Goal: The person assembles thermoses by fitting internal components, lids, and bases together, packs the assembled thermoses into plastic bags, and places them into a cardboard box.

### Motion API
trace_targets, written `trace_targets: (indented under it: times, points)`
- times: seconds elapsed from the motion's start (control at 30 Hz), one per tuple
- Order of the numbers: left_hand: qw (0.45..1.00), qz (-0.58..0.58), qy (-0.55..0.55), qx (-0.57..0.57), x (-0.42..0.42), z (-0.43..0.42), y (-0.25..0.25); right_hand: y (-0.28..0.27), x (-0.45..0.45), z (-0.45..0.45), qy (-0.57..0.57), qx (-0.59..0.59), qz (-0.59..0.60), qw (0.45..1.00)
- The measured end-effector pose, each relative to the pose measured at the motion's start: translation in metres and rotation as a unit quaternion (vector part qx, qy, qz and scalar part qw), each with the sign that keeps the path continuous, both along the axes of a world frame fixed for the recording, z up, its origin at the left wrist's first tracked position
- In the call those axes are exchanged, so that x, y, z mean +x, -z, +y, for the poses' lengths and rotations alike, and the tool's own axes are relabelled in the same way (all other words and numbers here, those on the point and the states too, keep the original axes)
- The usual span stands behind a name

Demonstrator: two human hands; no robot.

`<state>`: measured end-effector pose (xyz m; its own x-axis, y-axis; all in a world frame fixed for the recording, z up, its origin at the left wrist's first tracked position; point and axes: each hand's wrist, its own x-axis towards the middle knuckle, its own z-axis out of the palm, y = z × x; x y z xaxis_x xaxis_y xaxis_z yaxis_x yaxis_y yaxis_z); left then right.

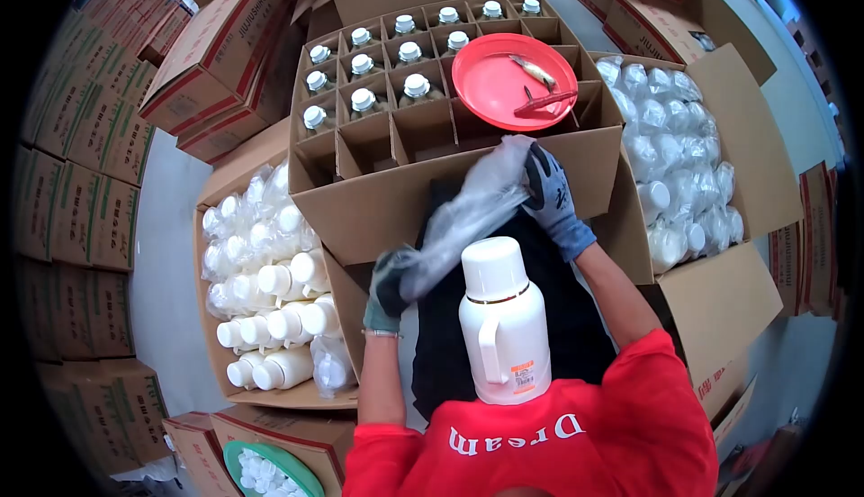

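Smooth white flask [506, 330], crinkled plastic [470, 209] in gloved hands [389, 290] [551, 193]

The clear, crumpled plastic bag [468, 213] is stretching slantwise between the hands, its near end bunching in the left hand [390, 292], its far end in the right [550, 195]. Just beside it, the glossy white flask [506, 339] is wearing its cap above a thin metallic band, showing a side handle and orange-and-white label, its base sitting by the red shirt [558, 443].
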<state>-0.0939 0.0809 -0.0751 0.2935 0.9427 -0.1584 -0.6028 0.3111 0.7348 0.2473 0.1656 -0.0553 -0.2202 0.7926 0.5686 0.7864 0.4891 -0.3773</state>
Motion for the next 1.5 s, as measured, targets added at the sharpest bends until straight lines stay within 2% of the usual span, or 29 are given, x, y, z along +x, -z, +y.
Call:
trace_targets:
  times: [0.03, 0.1, 0.13, 0.2, 0.23, 0.3, 0.37, 0.43, 0.5, 0.57, 0.63, 0.7, 0.73, 0.77, 0.83, 0.87, 0.9, 0.93, 0.97, 1.0, 1.03, 1.07, 1.1, 1.13, 1.17, 1.27, 1.37, 1.4, 1.5]
  points:
    - [0.995, 0.090, 0.045, 0.018, 0.000, -0.013, -0.012, 0.007, 0.000, -0.009, 0.016, 0.009, 0.034, 0.999]
    - [0.978, 0.123, 0.164, 0.030, 0.005, -0.039, -0.067, -0.008, -0.006, -0.044, 0.015, 0.045, -0.006, 0.999]
    - [0.967, 0.138, 0.206, 0.053, 0.006, -0.055, -0.083, -0.026, -0.010, -0.070, 0.009, 0.002, 0.049, 0.999]
    - [0.914, 0.191, 0.277, 0.226, 0.014, -0.071, -0.103, -0.016, -0.010, -0.116, 0.016, -0.082, 0.091, 0.992]
    - [0.850, 0.225, 0.333, 0.341, 0.028, -0.070, -0.127, -0.006, -0.011, -0.129, 0.003, -0.148, 0.206, 0.967]
    - [0.771, 0.309, 0.417, 0.370, 0.043, -0.085, -0.142, 0.000, -0.012, -0.152, -0.016, -0.266, 0.426, 0.865]
    - [0.715, 0.370, 0.486, 0.341, 0.048, -0.098, -0.143, -0.013, -0.001, -0.182, 0.010, -0.162, 0.228, 0.960]
    - [0.688, 0.408, 0.542, 0.257, 0.036, -0.113, -0.137, -0.032, 0.003, -0.214, 0.056, -0.099, 0.028, 0.993]
    - [0.684, 0.407, 0.591, 0.131, 0.022, -0.113, -0.131, -0.033, 0.019, -0.266, -0.072, -0.192, -0.139, 0.969]
    - [0.747, 0.414, 0.521, 0.006, 0.016, -0.088, -0.163, -0.028, 0.045, -0.296, -0.113, -0.187, -0.105, 0.970]
    - [0.884, 0.358, 0.290, -0.082, 0.018, -0.079, -0.170, -0.037, 0.069, -0.321, -0.165, -0.225, -0.111, 0.954]
    - [0.839, 0.446, 0.294, -0.102, 0.041, -0.065, -0.180, -0.035, 0.091, -0.333, -0.245, -0.242, -0.125, 0.930]
    - [0.804, 0.519, 0.289, 0.021, 0.059, -0.066, -0.178, -0.033, 0.107, -0.328, -0.286, -0.241, -0.109, 0.921]
    - [0.723, 0.589, 0.341, 0.122, 0.063, -0.061, -0.178, -0.044, 0.122, -0.310, -0.281, -0.269, -0.085, 0.917]
    - [0.779, 0.512, 0.352, -0.081, 0.053, -0.060, -0.171, -0.053, 0.167, -0.268, -0.197, -0.289, -0.068, 0.934]
    - [0.783, 0.504, 0.353, -0.092, 0.047, -0.059, -0.165, -0.050, 0.194, -0.242, -0.116, -0.278, -0.078, 0.950]
    - [0.787, 0.496, 0.353, -0.103, 0.040, -0.057, -0.155, -0.044, 0.213, -0.215, 0.013, -0.282, 0.024, 0.959]
    - [0.790, 0.489, 0.352, -0.113, 0.031, -0.056, -0.141, -0.017, 0.235, -0.186, 0.107, 0.002, -0.040, 0.994]
    - [0.795, 0.490, 0.352, -0.064, 0.016, -0.056, -0.119, 0.008, 0.265, -0.156, 0.144, -0.056, -0.102, 0.983]
    - [0.693, 0.538, 0.418, 0.238, 0.017, -0.045, -0.127, 0.002, 0.281, -0.127, 0.177, -0.320, -0.116, 0.924]
    - [0.515, 0.525, 0.441, 0.515, 0.019, -0.036, -0.139, 0.023, 0.298, -0.105, 0.189, -0.392, -0.176, 0.883]
    - [0.704, 0.519, 0.467, 0.125, 0.019, -0.041, -0.149, 0.059, 0.310, -0.087, 0.198, -0.461, -0.236, 0.832]
    - [0.836, 0.432, 0.231, -0.246, 0.020, -0.046, -0.160, 0.089, 0.316, -0.080, 0.187, -0.469, -0.236, 0.830]
    - [0.721, 0.577, 0.362, 0.128, 0.002, -0.032, -0.161, 0.118, 0.321, -0.077, 0.175, -0.479, -0.235, 0.828]
    - [0.469, 0.610, 0.425, 0.478, -0.016, -0.016, -0.162, 0.140, 0.324, -0.076, 0.163, -0.488, -0.235, 0.825]
    - [0.644, 0.627, 0.342, 0.274, 0.055, -0.006, -0.186, 0.176, 0.322, -0.075, 0.166, -0.480, -0.190, 0.840]
    - [0.854, 0.449, 0.258, 0.057, 0.100, 0.007, -0.153, 0.157, 0.326, -0.074, 0.181, -0.462, -0.240, 0.835]
    - [0.910, 0.348, 0.225, -0.019, 0.113, 0.014, -0.125, 0.115, 0.319, -0.081, 0.190, -0.449, -0.247, 0.838]
    - [0.953, 0.228, 0.199, -0.016, 0.195, 0.042, -0.093, 0.064, 0.343, -0.107, 0.261, -0.325, -0.171, 0.893]
